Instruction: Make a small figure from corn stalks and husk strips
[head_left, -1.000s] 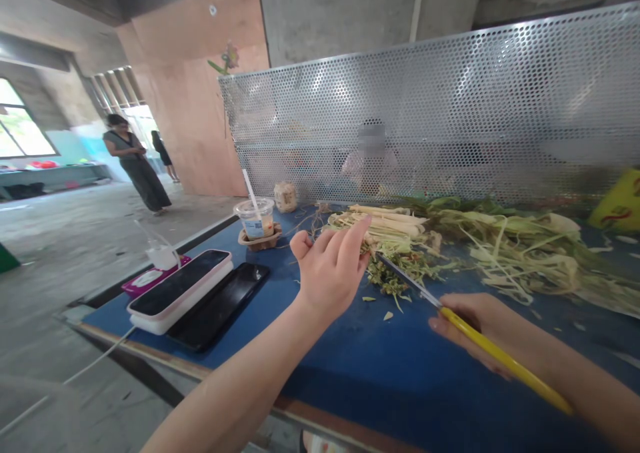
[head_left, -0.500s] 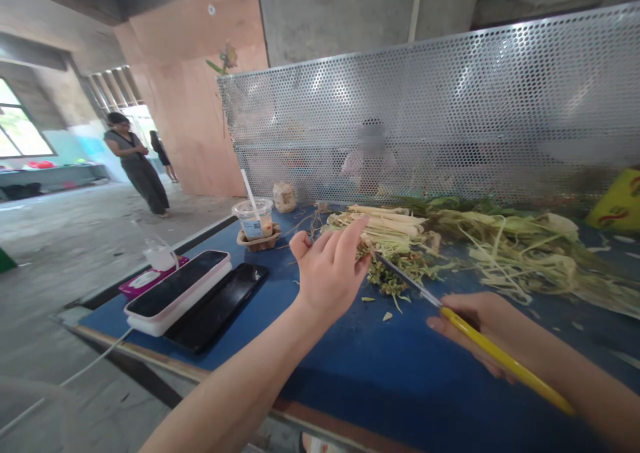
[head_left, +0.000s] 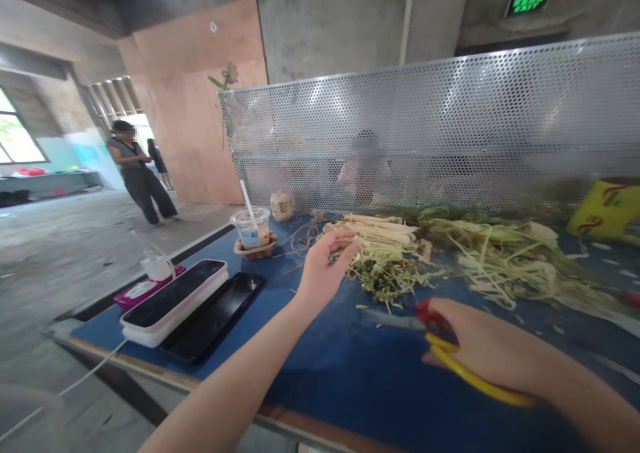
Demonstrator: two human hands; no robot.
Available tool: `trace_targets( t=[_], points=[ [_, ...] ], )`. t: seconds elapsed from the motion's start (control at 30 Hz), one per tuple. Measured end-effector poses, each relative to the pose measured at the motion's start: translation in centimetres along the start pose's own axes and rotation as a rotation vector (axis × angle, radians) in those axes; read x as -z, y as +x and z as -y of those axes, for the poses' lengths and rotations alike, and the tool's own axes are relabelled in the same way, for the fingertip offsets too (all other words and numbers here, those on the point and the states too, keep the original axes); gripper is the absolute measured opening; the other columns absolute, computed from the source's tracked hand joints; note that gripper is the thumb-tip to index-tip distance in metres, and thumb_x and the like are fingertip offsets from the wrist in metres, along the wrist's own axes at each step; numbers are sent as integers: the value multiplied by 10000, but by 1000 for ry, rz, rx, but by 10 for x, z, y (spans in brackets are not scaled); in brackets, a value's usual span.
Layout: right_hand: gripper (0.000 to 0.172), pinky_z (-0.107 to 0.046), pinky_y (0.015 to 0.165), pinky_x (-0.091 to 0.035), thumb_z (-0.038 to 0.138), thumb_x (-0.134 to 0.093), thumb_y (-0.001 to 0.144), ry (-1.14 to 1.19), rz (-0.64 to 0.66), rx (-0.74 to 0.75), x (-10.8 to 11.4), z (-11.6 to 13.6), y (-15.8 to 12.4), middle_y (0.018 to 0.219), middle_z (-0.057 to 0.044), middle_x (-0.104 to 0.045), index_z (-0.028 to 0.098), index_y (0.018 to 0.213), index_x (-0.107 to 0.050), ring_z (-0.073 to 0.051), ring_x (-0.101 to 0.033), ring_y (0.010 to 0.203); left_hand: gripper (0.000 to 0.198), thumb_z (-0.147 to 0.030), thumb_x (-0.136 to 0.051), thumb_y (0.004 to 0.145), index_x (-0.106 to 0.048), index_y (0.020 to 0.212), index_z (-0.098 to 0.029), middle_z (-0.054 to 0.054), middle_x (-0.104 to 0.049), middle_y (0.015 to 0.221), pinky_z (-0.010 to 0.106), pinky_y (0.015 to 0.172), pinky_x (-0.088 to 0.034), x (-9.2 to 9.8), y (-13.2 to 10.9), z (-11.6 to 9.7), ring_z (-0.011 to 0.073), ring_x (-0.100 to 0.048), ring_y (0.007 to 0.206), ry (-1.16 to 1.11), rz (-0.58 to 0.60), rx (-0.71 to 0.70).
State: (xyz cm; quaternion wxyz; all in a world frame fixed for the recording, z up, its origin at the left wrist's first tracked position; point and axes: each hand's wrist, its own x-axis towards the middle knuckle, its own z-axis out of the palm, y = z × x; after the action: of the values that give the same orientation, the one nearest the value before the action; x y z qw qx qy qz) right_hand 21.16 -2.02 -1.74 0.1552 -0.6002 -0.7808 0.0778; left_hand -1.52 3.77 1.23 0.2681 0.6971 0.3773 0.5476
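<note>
Two bare hands are over a blue table (head_left: 345, 380). The left hand (head_left: 323, 270) is stretched forward, and its fingers (head_left: 345, 245) are bent a little, with only a narrow gap to the thumb. The tips are at the near ends of a bundle of pale stalks (head_left: 385, 229), which lies just beyond them. I cannot tell if they pinch one stalk or only touch it. Just to the right of these fingertips is a small heap of green trimmings (head_left: 387, 274). The right hand (head_left: 483, 350) is closed around the yellow handles of a cutting tool (head_left: 425, 316). Its blade comes out of the fist to the left and is low over the table, near the trimmings but apart from them. Beyond the right knuckles spreads a large pile of stripped leaves (head_left: 500, 256). Well to the left of the left hand are a plastic cup (head_left: 251, 225) with a straw and two phones (head_left: 175, 293). Behind everything stands a perforated metal screen (head_left: 450, 126).
</note>
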Motion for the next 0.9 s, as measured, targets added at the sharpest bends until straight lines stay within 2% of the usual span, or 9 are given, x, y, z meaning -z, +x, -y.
trace_targets(
  t=[0.1,0.2,0.27,0.37,0.43,0.5,0.57,0.73,0.9],
  points=[
    [410,-252,573,-443,403,-668,571,67,165,60,0,-3,-3,948,-71,-627,232,936,-591,-209,-606,749,227,-330,-569,749,-538,906,-169,47,-682,806,253,696,-451,-6,1,6,160,-629,826,-255,69,91],
    [555,-251,596,-459,321,-696,542,134,285,59,6,-5,-6,1054,-75,-590,242,1070,-544,-210,-609,791,235,-334,-625,701,-490,802,-170,16,-671,690,252,701,-463,-10,-2,7,170,-645,815,-392,120,131],
    [523,-258,660,-465,315,-687,572,181,310,105,12,-4,-5,1081,-59,-577,261,1074,-546,-206,-599,844,265,-337,-657,667,-459,741,-177,-4,-653,624,258,697,-472,-12,-4,6,177,-654,792,-425,141,147],
    [217,-287,724,-461,374,-532,757,227,108,175,20,0,3,965,-53,-612,239,910,-607,-187,-587,844,281,-329,-679,635,-447,690,-179,1,-657,621,260,664,-481,-13,-7,6,176,-657,743,-397,159,165],
    [254,-293,685,-477,392,-436,824,295,-100,165,23,5,10,896,-63,-629,225,924,-599,-181,-593,805,269,-302,-689,620,-457,667,-175,28,-678,707,268,668,-480,-15,-9,6,175,-652,744,-354,195,160],
    [283,-282,676,-492,383,-433,833,415,-214,191,25,12,16,912,-62,-637,231,1032,-564,-174,-603,819,242,-274,-697,607,-481,642,-171,47,-683,775,283,705,-470,-16,-11,6,181,-637,796,-283,244,124],
    [268,-269,681,-497,348,-473,819,456,-254,251,25,22,20,942,-51,-642,240,1048,-564,-161,-607,823,210,-263,-703,602,-515,613,-170,46,-680,765,297,738,-450,-16,-13,5,192,-611,845,-164,269,57],
    [161,-254,593,-473,264,-465,827,218,-320,314,20,42,20,813,-36,-645,217,848,-617,-137,-586,668,163,-286,-682,642,-569,576,-188,22,-692,753,339,773,-400,-13,-17,3,198,-530,838,152,218,-94],
    [151,-262,636,-447,213,-442,821,140,-425,322,11,51,16,753,-39,-624,197,756,-578,-150,-568,711,129,-316,-666,662,-619,603,-212,16,-694,804,352,775,-407,-11,-19,4,190,-508,809,230,142,-170]
  ],
)
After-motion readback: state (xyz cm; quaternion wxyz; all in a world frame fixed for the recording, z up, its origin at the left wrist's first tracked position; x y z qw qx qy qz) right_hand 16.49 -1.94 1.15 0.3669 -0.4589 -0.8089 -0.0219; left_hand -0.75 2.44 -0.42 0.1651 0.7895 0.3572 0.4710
